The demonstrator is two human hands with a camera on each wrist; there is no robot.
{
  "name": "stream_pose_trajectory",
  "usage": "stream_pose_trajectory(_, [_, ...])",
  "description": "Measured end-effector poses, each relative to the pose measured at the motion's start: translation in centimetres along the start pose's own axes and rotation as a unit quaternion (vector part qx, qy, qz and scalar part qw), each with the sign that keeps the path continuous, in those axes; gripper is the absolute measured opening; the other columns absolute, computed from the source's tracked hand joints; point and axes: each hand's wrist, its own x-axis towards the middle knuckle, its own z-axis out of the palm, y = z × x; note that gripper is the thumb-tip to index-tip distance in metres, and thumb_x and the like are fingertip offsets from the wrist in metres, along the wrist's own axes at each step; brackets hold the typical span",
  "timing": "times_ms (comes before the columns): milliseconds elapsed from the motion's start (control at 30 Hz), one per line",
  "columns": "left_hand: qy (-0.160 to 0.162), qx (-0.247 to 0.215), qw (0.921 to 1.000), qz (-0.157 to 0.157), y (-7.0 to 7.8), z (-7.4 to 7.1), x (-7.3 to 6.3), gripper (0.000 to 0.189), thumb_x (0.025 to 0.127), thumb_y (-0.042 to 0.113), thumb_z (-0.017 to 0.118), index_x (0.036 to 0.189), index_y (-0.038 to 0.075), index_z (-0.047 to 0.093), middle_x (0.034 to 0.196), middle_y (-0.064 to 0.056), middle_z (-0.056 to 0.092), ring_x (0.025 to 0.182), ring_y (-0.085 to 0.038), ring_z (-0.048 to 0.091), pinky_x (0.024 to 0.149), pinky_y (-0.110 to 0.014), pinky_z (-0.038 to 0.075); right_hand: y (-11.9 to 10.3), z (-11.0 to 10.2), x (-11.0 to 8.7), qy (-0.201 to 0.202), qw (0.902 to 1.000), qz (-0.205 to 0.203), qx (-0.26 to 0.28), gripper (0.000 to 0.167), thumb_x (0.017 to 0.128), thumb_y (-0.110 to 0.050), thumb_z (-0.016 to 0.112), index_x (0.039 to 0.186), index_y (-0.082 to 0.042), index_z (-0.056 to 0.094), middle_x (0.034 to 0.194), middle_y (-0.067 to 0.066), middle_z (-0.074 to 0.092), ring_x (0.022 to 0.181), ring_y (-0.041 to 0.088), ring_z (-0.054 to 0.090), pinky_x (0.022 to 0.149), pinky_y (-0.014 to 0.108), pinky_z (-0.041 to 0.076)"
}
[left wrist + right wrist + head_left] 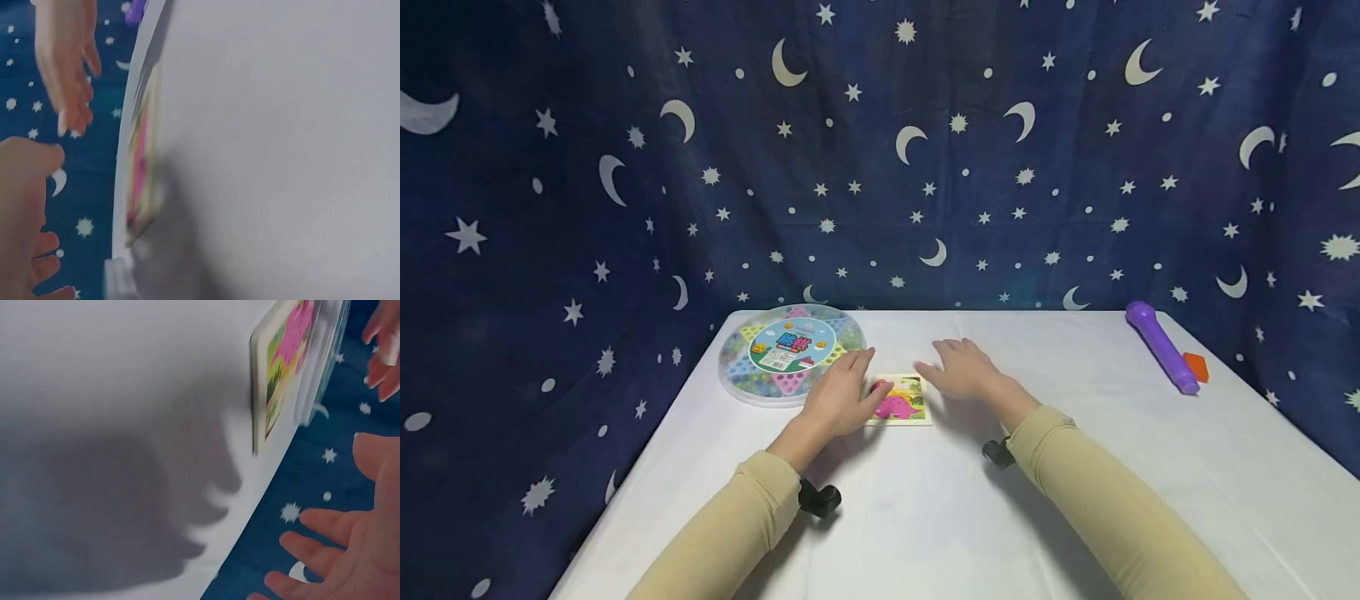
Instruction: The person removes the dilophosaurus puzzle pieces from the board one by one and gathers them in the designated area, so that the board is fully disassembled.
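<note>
A small flat picture puzzle board (901, 407) with a pink dinosaur lies on the white table between the two hands; its edge also shows in the right wrist view (290, 356). My left hand (844, 393) is raised over the left side of the board, covering part of it in the head view, fingers relaxed and holding nothing. To the right of the board hovers my right hand (964, 371), fingers spread, with nothing in its grasp. Its shadow falls on the tabletop in the right wrist view.
A round clear case (792, 354) with a star-patterned game board and a blue label lies behind the left hand. Far right on the table (1075, 500) are a purple microphone-shaped toy (1162, 347) and an orange block (1197, 367). A dark blue curtain (880, 167) with moons and stars hangs behind.
</note>
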Motion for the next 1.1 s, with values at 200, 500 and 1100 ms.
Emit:
stream_pose_trajectory(200, [0.025,-0.067,0.9966,0.042,0.1,2.1,-1.4,0.041,0.097,0.029,0.068,0.133,0.01,0.069,0.13,-0.008,0.068,0.122,-0.028,0.063,0.1,-0.046,0.052,-1.2,1.3,0.9,-0.034,0.9991,-0.023,0.013,0.061,0.103,-0.036,0.058,0.147,0.006,0.048,0.148,0.026,0.05,0.141,0.046,0.039,0.118,0.056,0.03])
stream_pose_trajectory(500, [0.048,-0.054,0.9956,0.059,-0.3,3.1,-2.7,0.019,0.096,0.023,0.072,0.112,0.017,0.081,0.12,-0.005,0.074,0.114,-0.025,0.068,0.096,-0.045,0.054,-2.9,2.1,3.2,-0.034,0.9985,-0.041,0.017,0.035,0.098,-0.022,0.065,0.128,-0.005,0.069,0.127,0.013,0.068,0.126,0.035,0.058,0.109,0.05,0.044])
stream_pose_trajectory(1100, [0.048,-0.037,0.9941,0.09,-0.5,3.7,-4.0,0.017,0.1,0.019,0.07,0.113,0.014,0.079,0.118,-0.002,0.074,0.114,-0.021,0.068,0.097,-0.04,0.054,-4.3,3.3,4.6,-0.055,0.9959,-0.052,0.048,0.021,0.096,-0.019,0.069,0.115,-0.019,0.078,0.117,0.003,0.074,0.121,0.028,0.061,0.109,0.05,0.045])
